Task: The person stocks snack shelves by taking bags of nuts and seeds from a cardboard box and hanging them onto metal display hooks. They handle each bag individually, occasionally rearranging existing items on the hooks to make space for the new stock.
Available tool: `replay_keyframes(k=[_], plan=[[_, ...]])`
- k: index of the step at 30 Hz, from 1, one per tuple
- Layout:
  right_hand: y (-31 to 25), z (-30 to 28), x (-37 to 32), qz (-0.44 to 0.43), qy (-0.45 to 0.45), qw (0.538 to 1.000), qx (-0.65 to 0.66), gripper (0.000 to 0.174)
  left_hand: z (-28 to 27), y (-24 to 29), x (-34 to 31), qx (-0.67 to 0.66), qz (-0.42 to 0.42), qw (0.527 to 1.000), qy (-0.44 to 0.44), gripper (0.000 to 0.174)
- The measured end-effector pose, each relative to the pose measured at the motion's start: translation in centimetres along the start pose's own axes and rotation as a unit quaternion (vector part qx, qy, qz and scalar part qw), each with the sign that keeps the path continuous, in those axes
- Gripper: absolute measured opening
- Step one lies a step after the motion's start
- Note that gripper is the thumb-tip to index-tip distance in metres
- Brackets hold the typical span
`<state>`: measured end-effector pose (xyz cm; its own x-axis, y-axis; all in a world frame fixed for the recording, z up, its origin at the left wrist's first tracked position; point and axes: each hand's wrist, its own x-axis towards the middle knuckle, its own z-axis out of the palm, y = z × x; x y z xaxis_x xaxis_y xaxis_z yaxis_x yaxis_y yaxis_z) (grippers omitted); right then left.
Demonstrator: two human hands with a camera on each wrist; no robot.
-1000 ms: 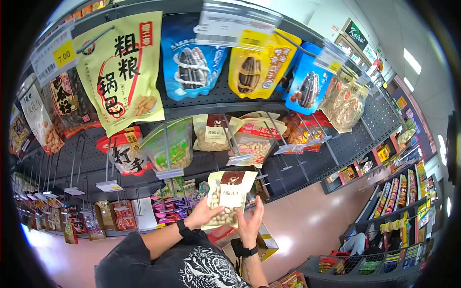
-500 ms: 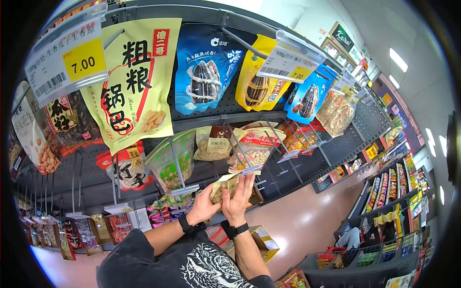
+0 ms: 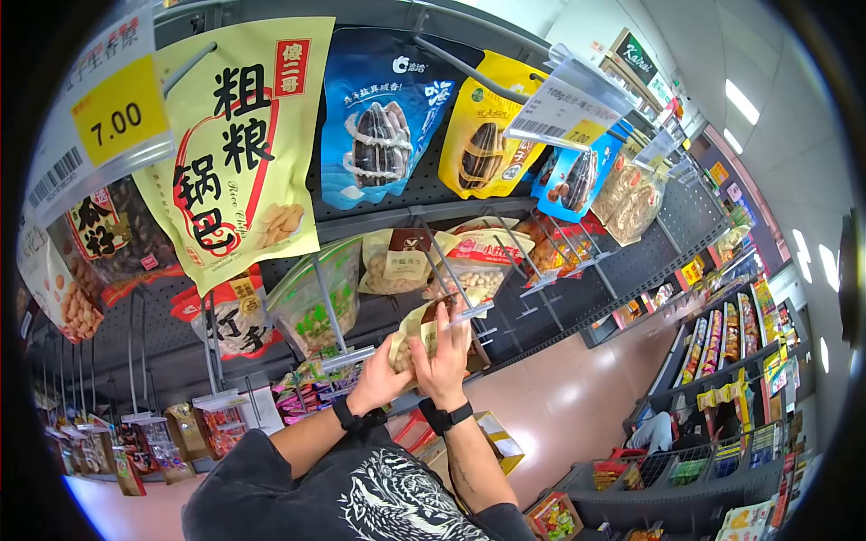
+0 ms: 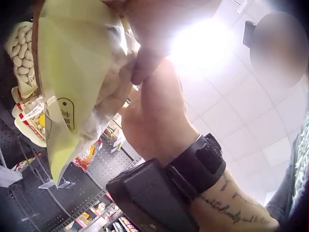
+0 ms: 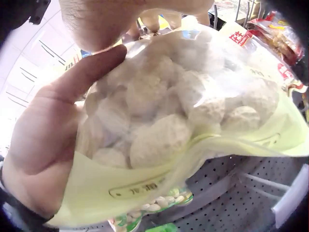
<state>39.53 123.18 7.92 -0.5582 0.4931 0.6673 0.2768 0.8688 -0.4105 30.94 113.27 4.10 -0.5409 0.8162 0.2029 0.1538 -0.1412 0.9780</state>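
My left hand [image 3: 380, 377] pinches the bag [image 3: 409, 337], up between both hands. Right hand [image 3: 443, 365]: fingers nearly straight against it, light hold. Risks: nuts shift, bag twists loose; tag holder [image 3: 471, 314] alongside snags film.

- L of hanging peanut bag [image 3: 395, 261]: green-printed bag [image 3: 316, 311] blocks you
- Just R: peg rod [image 3: 448, 270] in your way
- Below-R: tag holder [image 3: 473, 313] juts out
- Below: your held pouch [image 3: 415, 330] fills gap
- Far below-R: open aisle [image 3: 586, 383]
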Motion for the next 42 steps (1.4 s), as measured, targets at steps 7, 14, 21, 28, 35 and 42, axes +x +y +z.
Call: replay_keyframes(k=[7, 14, 21, 28, 35, 42], plan=[[-0.5, 2.3, 4.7, -0.012, -0.047, 0.998, -0.035, 0.063, -0.9, -1.8, 3.7, 0.035, -0.013, 0.996, 0.084, 0.058], [1.5, 3.4, 6.0, -0.014, -0.085, 0.995, 0.04, 0.058, -1.2, -0.2, 2.5, 0.241, 0.161, 0.929, 0.231, 0.061], [7.7, -3.7, -13.2, 0.292, -0.157, 0.926, 0.178, 0.027, 5.4, -2.7, 1.5, 0.191, 0.168, 0.967, -0.016, 0.037], [10.4, -12.5, -35.9, 0.596, 0.014, 0.757, 0.269, 0.023, 12.4, -4.8, 13.2, 0.196, 0.117, 0.953, 0.199, 0.072], [9.1, -17.7, -45.5, 0.631, 0.129, 0.716, 0.268, 0.027, 12.0, -7.5, 17.5, 0.072, 0.03, 0.959, 0.274, 0.074], [12.1, -19.4, -45.3, 0.612, 0.162, 0.695, 0.342, 0.028, 10.6, -7.9, 19.4, -0.012, -0.052, 0.976, 0.209, 0.07]])
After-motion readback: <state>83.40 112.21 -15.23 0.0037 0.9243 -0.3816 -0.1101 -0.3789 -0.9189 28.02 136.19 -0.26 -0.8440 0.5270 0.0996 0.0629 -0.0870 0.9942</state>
